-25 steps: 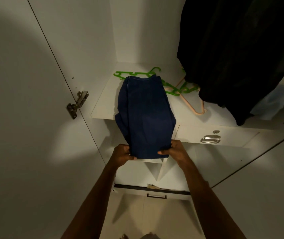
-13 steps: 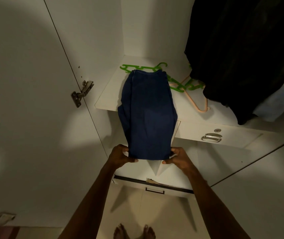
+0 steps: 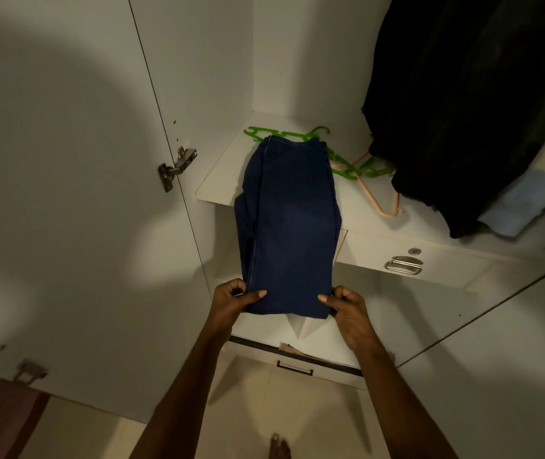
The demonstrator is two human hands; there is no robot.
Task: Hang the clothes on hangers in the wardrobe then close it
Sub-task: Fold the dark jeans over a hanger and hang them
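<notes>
Folded dark blue denim trousers lay lengthwise over the front edge of the white wardrobe shelf, far end resting on the shelf, near end hanging out in front of it. Gripped at the near folded edge by both hands: left hand closed on the left corner, thumb on top of the cloth, fingers curled beneath; right hand closed on the right corner in the same way. Partly covered, under the far end of the trousers, a bright green plastic hanger, hook pointing right. Just beside the trousers on the right, a second green plastic hanger crossed with a pale peach plastic hanger, all lying flat on the shelf. Above these, at the right, hung dark black garments, with a light blue cloth showing at their lower edge. Below the shelf, a white drawer with a metal handle; lower still, a drawer with a dark bar handle, slightly pulled out. At the left, the open white wardrobe door with a metal hinge. Bare toes visible on the pale floor.
</notes>
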